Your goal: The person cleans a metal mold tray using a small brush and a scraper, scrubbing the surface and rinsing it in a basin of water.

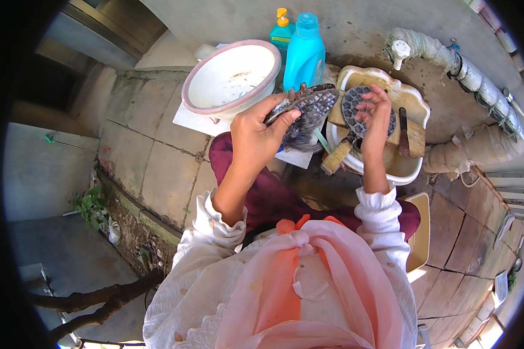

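My left hand [262, 126] grips the edge of a dark, blurred plate-like object [310, 111] with a raised grid pattern on one face and brackets along its upper edge. It is tilted in front of my knees. My right hand [375, 115] holds nothing; its fingers are apart and slightly bent. Behind those fingers is a dark round plate with a honeycomb-like relief [356, 102], resting over the sink. Whether the fingers touch it I cannot tell. A worn yellowish handle [337, 156] lies just below the plate. Beside it runs a pale green strip [322, 140], partly hidden.
A stained white sink [419, 94] holds a wooden block [415, 139] with a dark-handled knife [403, 131] on it. A white tap [400, 53] projects above. To the left stand a pink-rimmed basin [231, 78], a blue detergent bottle [305, 54] and a pump bottle [282, 32].
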Demonstrator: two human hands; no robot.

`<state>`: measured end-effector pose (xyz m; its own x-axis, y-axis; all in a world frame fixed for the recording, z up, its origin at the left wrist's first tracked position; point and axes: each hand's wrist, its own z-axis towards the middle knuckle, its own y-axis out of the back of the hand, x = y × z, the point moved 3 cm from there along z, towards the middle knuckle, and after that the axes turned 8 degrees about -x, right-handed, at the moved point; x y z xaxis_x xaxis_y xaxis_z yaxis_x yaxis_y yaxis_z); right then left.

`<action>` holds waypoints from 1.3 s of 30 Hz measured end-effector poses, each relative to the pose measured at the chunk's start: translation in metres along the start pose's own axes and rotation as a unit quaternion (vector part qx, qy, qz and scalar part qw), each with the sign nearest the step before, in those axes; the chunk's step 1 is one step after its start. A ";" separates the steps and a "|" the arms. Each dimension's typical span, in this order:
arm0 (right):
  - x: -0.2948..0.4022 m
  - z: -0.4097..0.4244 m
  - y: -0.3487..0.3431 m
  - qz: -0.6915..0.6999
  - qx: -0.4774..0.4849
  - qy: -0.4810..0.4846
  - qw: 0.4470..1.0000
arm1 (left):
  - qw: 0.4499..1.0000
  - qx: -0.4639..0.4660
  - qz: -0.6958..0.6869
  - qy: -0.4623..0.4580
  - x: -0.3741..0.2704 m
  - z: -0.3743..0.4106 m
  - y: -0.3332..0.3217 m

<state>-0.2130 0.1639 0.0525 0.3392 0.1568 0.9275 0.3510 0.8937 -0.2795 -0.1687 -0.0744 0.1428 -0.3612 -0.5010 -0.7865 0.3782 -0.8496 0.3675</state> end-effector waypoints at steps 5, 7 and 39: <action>0.016 -0.060 -0.045 -0.089 0.113 0.213 0.966 | 1.000 -0.017 -0.006 -0.002 0.003 0.007 -0.007; 0.016 -0.073 -0.060 -0.157 0.144 0.202 0.956 | 1.000 -0.022 -0.013 0.005 0.004 0.008 -0.009; -0.049 0.044 0.095 -0.530 -0.079 -0.002 0.844 | 0.996 0.003 -0.063 0.057 0.010 0.015 0.002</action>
<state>-0.2348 0.2599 -0.0086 -0.2417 -0.6943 0.6779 0.5683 0.4650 0.6788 -0.1847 -0.0834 0.1428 -0.3056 -0.3677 -0.8783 0.3308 -0.9060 0.2642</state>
